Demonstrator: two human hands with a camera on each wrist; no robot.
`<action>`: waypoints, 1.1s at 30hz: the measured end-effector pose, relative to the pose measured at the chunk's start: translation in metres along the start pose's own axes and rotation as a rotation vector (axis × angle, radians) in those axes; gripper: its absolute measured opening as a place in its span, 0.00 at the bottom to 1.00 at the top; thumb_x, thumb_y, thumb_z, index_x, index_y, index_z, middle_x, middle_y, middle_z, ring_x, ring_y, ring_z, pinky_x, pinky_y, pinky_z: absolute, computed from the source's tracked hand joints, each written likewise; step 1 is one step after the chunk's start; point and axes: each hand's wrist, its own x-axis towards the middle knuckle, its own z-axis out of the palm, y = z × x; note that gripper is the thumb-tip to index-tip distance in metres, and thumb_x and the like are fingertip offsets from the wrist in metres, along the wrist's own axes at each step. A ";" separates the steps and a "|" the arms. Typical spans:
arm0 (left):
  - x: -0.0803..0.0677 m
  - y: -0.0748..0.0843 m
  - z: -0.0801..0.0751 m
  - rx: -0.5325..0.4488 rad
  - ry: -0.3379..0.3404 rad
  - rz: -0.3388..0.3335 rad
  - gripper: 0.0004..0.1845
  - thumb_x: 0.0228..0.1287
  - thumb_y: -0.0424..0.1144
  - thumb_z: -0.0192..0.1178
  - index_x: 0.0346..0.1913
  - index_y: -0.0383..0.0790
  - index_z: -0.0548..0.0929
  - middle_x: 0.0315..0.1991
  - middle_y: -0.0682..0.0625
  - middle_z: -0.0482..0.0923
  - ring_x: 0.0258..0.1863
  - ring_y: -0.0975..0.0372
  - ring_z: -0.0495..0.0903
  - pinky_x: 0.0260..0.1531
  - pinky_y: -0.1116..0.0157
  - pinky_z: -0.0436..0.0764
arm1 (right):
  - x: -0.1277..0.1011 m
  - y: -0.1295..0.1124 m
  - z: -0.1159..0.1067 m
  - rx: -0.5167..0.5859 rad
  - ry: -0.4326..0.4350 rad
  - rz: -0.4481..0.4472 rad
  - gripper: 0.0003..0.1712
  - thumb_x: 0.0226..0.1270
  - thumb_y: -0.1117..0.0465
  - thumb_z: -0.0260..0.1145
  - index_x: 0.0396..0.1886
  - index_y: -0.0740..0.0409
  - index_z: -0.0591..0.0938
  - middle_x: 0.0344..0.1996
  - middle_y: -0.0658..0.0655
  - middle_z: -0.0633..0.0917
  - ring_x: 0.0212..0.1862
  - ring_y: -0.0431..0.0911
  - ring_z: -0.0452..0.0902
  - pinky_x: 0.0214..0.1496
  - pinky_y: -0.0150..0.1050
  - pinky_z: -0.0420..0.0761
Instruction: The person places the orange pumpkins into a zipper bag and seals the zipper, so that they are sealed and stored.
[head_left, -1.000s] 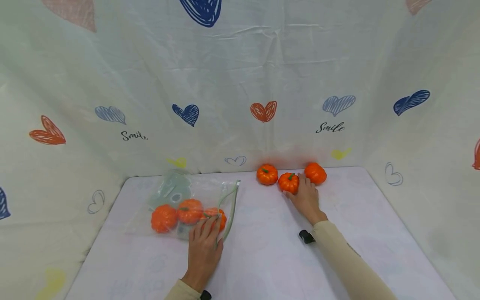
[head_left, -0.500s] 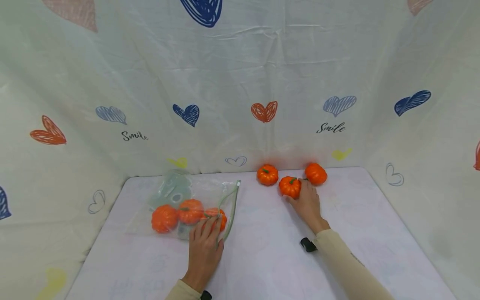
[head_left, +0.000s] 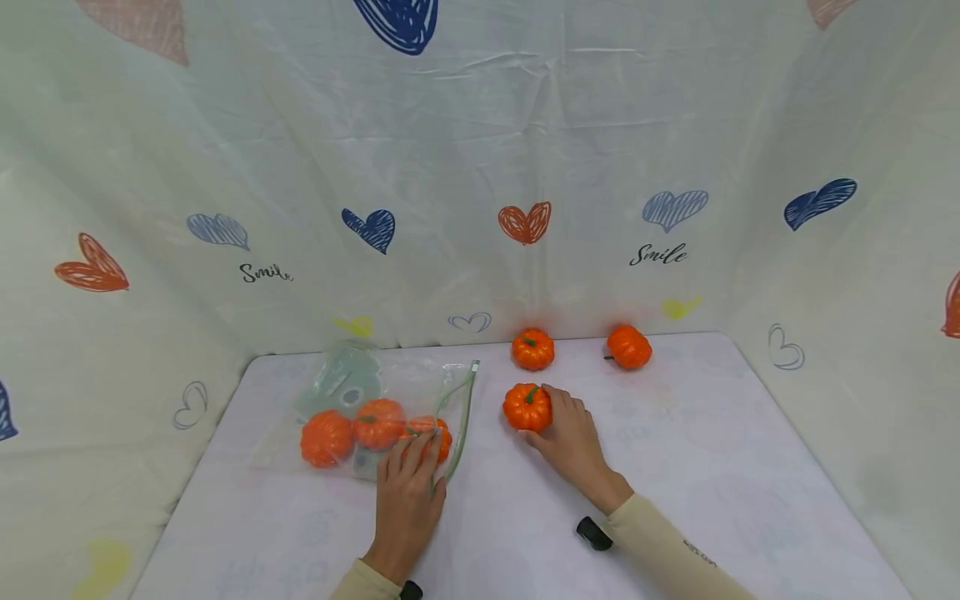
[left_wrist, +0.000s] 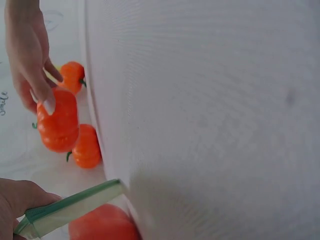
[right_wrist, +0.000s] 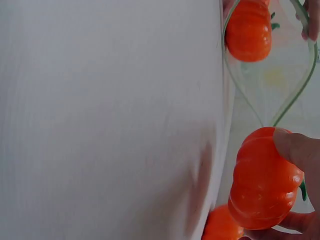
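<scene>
A clear zip bag (head_left: pixel 352 392) with a green zip rim (head_left: pixel 462 414) lies at the table's left and holds three orange toy pumpkins (head_left: pixel 380 423). My left hand (head_left: pixel 414 465) lies on the bag's near corner, and its thumb (left_wrist: pixel 20 200) pinches the green rim (left_wrist: pixel 70 207), so the mouth (right_wrist: pixel 272 92) gapes. Just right of the mouth, my right hand (head_left: pixel 553 421) grips a loose pumpkin (head_left: pixel 527 407) low over the table. Its fingers (right_wrist: pixel 297 150) curl round the same pumpkin (right_wrist: pixel 262 180), also shown in the left wrist view (left_wrist: pixel 57 122).
Two more pumpkins (head_left: pixel 533 349) (head_left: pixel 628 347) sit at the table's back edge against the heart-printed cloth (head_left: pixel 525 167), which walls in three sides. The white table (head_left: pixel 712 467) is bare at right and front.
My right hand closed round the middle back pumpkin and carried it left and nearer, to just beside the bag's mouth. The left hand and the bag stayed put.
</scene>
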 end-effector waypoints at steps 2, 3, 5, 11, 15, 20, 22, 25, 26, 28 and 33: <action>0.000 0.000 -0.001 0.003 -0.010 -0.009 0.41 0.32 0.26 0.87 0.59 0.33 0.87 0.58 0.42 0.82 0.57 0.45 0.76 0.54 0.46 0.75 | -0.004 -0.010 0.006 0.007 -0.020 -0.026 0.48 0.55 0.56 0.85 0.70 0.69 0.72 0.61 0.68 0.81 0.59 0.63 0.76 0.62 0.60 0.77; 0.000 0.001 -0.001 0.005 -0.014 -0.013 0.41 0.32 0.26 0.87 0.59 0.33 0.87 0.57 0.42 0.82 0.57 0.45 0.76 0.54 0.45 0.75 | -0.006 -0.014 0.009 0.013 -0.030 -0.040 0.48 0.55 0.55 0.86 0.70 0.69 0.72 0.61 0.67 0.81 0.60 0.63 0.76 0.62 0.60 0.77; 0.000 0.001 -0.001 0.003 -0.019 -0.020 0.41 0.32 0.27 0.87 0.59 0.33 0.87 0.57 0.42 0.82 0.57 0.45 0.76 0.54 0.46 0.74 | -0.010 -0.022 0.015 0.020 -0.048 -0.068 0.48 0.55 0.55 0.86 0.69 0.68 0.73 0.60 0.66 0.82 0.60 0.61 0.77 0.61 0.59 0.78; -0.002 0.001 -0.001 0.003 -0.018 -0.019 0.42 0.32 0.27 0.87 0.60 0.34 0.87 0.58 0.42 0.82 0.57 0.45 0.75 0.55 0.46 0.74 | -0.016 -0.042 0.031 0.037 -0.081 -0.132 0.47 0.55 0.53 0.86 0.69 0.68 0.74 0.61 0.64 0.82 0.59 0.60 0.77 0.61 0.58 0.79; -0.002 -0.001 0.000 -0.008 -0.002 -0.002 0.42 0.31 0.27 0.87 0.60 0.34 0.86 0.58 0.42 0.82 0.57 0.45 0.75 0.55 0.47 0.73 | -0.015 -0.050 0.040 0.033 -0.096 -0.149 0.47 0.56 0.51 0.85 0.69 0.67 0.74 0.61 0.64 0.82 0.60 0.60 0.78 0.62 0.58 0.79; -0.002 -0.003 0.002 -0.019 0.039 0.024 0.44 0.28 0.26 0.86 0.60 0.34 0.86 0.58 0.42 0.83 0.57 0.46 0.76 0.53 0.48 0.73 | -0.015 -0.056 0.048 0.029 -0.103 -0.167 0.47 0.56 0.50 0.85 0.69 0.66 0.74 0.61 0.63 0.82 0.58 0.58 0.78 0.60 0.56 0.80; -0.002 -0.003 0.002 -0.019 0.047 0.029 0.44 0.27 0.25 0.86 0.60 0.33 0.86 0.58 0.43 0.83 0.56 0.46 0.76 0.52 0.48 0.73 | -0.015 -0.059 0.050 0.024 -0.105 -0.176 0.47 0.56 0.50 0.85 0.69 0.66 0.74 0.60 0.62 0.83 0.57 0.57 0.78 0.60 0.55 0.80; -0.002 -0.002 0.002 -0.015 0.052 0.032 0.44 0.26 0.24 0.86 0.59 0.33 0.87 0.58 0.43 0.83 0.56 0.46 0.76 0.51 0.48 0.73 | -0.015 -0.063 0.053 0.026 -0.113 -0.189 0.47 0.56 0.49 0.85 0.69 0.65 0.75 0.60 0.62 0.83 0.57 0.57 0.78 0.59 0.54 0.79; -0.002 -0.002 0.002 -0.014 0.052 0.033 0.44 0.26 0.25 0.86 0.59 0.33 0.87 0.59 0.43 0.83 0.56 0.47 0.76 0.51 0.49 0.73 | -0.015 -0.065 0.054 0.023 -0.112 -0.195 0.46 0.57 0.49 0.85 0.69 0.65 0.75 0.60 0.61 0.83 0.57 0.57 0.78 0.59 0.54 0.80; -0.001 -0.002 0.002 -0.012 0.056 0.035 0.44 0.26 0.25 0.87 0.59 0.33 0.87 0.59 0.44 0.82 0.56 0.47 0.76 0.50 0.48 0.73 | -0.015 -0.068 0.056 0.014 -0.105 -0.217 0.46 0.56 0.50 0.85 0.69 0.65 0.75 0.59 0.61 0.84 0.56 0.56 0.79 0.58 0.53 0.80; -0.001 -0.002 0.001 -0.019 0.058 0.036 0.45 0.25 0.26 0.88 0.59 0.33 0.86 0.59 0.44 0.82 0.54 0.47 0.76 0.50 0.47 0.73 | -0.012 -0.076 0.058 0.011 -0.097 -0.263 0.43 0.57 0.51 0.84 0.67 0.65 0.77 0.58 0.61 0.84 0.54 0.55 0.79 0.55 0.50 0.80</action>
